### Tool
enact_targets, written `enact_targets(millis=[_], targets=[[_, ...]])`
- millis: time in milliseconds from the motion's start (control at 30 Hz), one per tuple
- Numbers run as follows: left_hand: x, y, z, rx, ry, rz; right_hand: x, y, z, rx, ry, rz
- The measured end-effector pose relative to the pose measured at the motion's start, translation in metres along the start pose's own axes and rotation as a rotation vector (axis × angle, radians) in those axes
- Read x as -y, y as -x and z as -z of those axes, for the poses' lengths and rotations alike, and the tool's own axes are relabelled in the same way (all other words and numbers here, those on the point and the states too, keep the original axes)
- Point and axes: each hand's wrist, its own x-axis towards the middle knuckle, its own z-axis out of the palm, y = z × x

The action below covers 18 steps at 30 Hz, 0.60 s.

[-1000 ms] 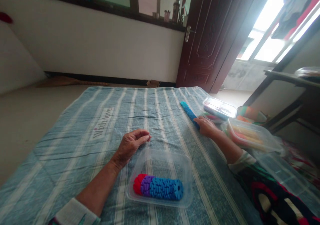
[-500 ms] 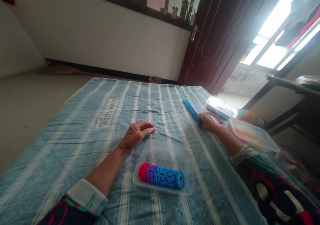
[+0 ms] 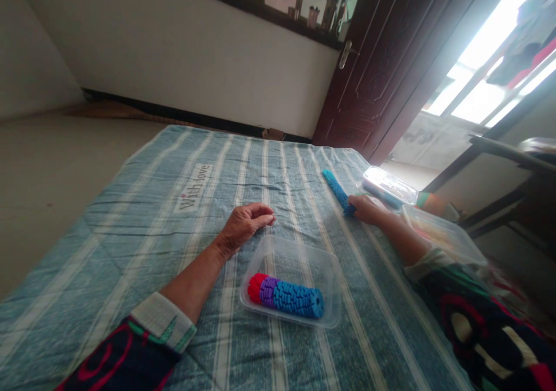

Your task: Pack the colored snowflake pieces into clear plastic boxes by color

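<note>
My left hand hovers over the cloth by the far left corner of a clear plastic tub. Its thumb and fingers are pinched together; anything between the tips is too small to make out. In the tub lies a thick stack of toothed plastic discs, red, then purple, then blue, with a hole showing at the right end. Farther off to the right, my right hand is closed around the near end of a long, thinner blue stack of discs, which lies slantwise along the cloth.
A striped blue-grey cloth with "With love" lettering covers the surface. Beside my right forearm sit a shiny lidded box and a clear container with pale and reddish contents. A dark red door and a shelf stand beyond.
The view has shifted slightly, moving the whole scene a little in the picture. Both hands keep nearly the same places, the right still at the near end of the long blue stack.
</note>
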Motion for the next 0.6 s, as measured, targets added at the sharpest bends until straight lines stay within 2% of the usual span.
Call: enact_targets(millis=[433, 600], targets=[[0.0, -0.001, 0.0, 0.0, 0.02, 0.014, 0.017, 0.009, -0.002, 0.073, 0.066, 0.07], [-0.002, 0.0, -0.001, 0.001, 0.022, 0.01, 0.014, 0.009, -0.002, 0.09, 0.05, 0.062]])
